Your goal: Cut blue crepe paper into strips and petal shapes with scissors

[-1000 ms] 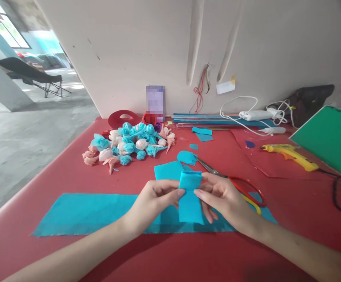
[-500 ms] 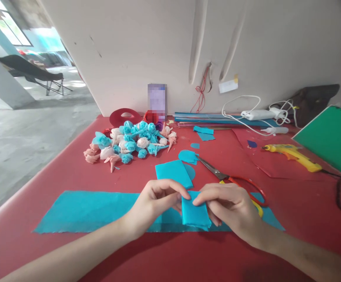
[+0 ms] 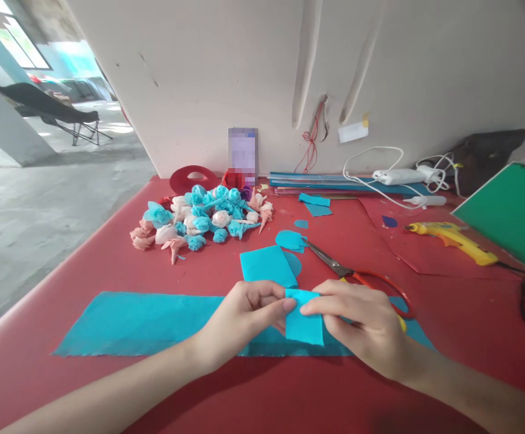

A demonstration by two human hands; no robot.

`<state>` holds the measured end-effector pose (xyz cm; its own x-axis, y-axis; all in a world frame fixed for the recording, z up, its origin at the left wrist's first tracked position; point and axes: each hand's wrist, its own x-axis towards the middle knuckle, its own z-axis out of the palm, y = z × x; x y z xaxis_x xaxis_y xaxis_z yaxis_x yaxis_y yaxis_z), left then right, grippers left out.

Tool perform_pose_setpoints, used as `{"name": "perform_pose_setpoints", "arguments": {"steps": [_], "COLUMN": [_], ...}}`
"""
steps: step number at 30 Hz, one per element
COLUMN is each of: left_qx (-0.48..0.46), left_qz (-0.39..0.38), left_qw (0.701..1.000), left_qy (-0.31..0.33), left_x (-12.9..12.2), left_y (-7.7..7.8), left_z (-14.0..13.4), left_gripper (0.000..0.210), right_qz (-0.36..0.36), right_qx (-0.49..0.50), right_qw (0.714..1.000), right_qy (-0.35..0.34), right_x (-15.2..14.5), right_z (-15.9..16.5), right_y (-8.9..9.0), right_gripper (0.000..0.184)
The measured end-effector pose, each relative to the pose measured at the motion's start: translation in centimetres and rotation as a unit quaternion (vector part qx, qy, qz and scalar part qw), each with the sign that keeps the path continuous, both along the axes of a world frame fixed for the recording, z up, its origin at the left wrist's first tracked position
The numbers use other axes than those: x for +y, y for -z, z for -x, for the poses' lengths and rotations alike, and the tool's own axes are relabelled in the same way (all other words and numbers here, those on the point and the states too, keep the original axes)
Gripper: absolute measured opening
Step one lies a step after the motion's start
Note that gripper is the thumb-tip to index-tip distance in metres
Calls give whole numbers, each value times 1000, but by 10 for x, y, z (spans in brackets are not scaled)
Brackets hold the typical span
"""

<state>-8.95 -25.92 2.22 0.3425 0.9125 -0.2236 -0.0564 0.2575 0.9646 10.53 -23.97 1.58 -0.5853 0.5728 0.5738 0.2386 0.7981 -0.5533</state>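
Note:
Between my two hands is a small folded piece of blue crepe paper (image 3: 306, 325), held up above the table. My left hand (image 3: 246, 319) pinches its upper left edge between thumb and fingers. On the other side, my right hand (image 3: 364, 325) grips the right edge, its index finger lying across the front and the rest partly hidden. Beneath them stretches a long blue crepe strip (image 3: 140, 322). Just beyond lies a folded blue square (image 3: 266, 266), with rounded blue cut pieces (image 3: 290, 240) behind it. Scissors with red handles (image 3: 348, 271) rest open right of these.
Paper roses (image 3: 201, 224) in blue, white and pink are heaped at the back left. A yellow glue gun (image 3: 454, 241) lies right, near a green board (image 3: 510, 211). A white power strip (image 3: 400, 176) with cords sits against the wall. The table (image 3: 226, 392) is red.
The folded blue paper has turned more upright and flat towards me. My left thumb has come onto its front, where the left index finger was before. The other things lie as before.

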Motion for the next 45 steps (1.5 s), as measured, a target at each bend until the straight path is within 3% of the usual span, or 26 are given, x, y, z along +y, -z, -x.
{"name": "perform_pose_setpoints", "arguments": {"steps": [3, 8, 13, 17, 22, 27, 29, 32, 34, 36, 41, 45], "left_qx": [-25, -63, -57, -55, -42, -14, -16, -25, -20, -12, 12, -7], "left_qz": [9, 46, 75, 96, 107, 85, 63, 32, 9, -8, -45, -63], "left_qw": [1000, 997, 996, 993, 990, 993, 996, 999, 1000, 1000, 996, 994], "left_qy": [2, 6, 7, 37, 79, 77, 63, 32, 3, -24, -71, -88], "left_x": [0, 0, 2, 2, -2, -7, -7, -7, -7, -8, -9, -7], "left_y": [0, 4, 7, 6, 4, 4, 3, 2, 3, 4, 7, 13], "left_z": [0, -1, 1, 2, 1, -3, -5, -4, -4, -3, -3, -3], "left_gripper": [31, 30, 32, 29, 26, 29, 30, 30, 30, 30, 28, 20], "right_qz": [52, 208, 375, 471, 468, 445, 424, 392, 394, 431, 500, 502], "right_qx": [12, 63, 101, 73, -22, -63, -53, 46, 122, 117, -32, -27], "right_qw": [999, 976, 921, 877, 876, 885, 898, 919, 909, 891, 865, 865], "right_qy": [1, 9, -14, -54, -116, -119, -105, -13, 58, 79, -28, -10], "right_x": [1, 2, 3, 7, 9, 10, 12, 17, 20, 21, 12, 9], "right_z": [3, 7, 6, 5, 7, 6, 4, 3, 5, 8, 16, 16], "right_y": [-1, 0, 5, 1, -4, -9, -9, -6, -3, -3, -7, -12], "right_gripper": [25, 25, 22, 25, 32, 29, 28, 32, 32, 29, 18, 19]}}
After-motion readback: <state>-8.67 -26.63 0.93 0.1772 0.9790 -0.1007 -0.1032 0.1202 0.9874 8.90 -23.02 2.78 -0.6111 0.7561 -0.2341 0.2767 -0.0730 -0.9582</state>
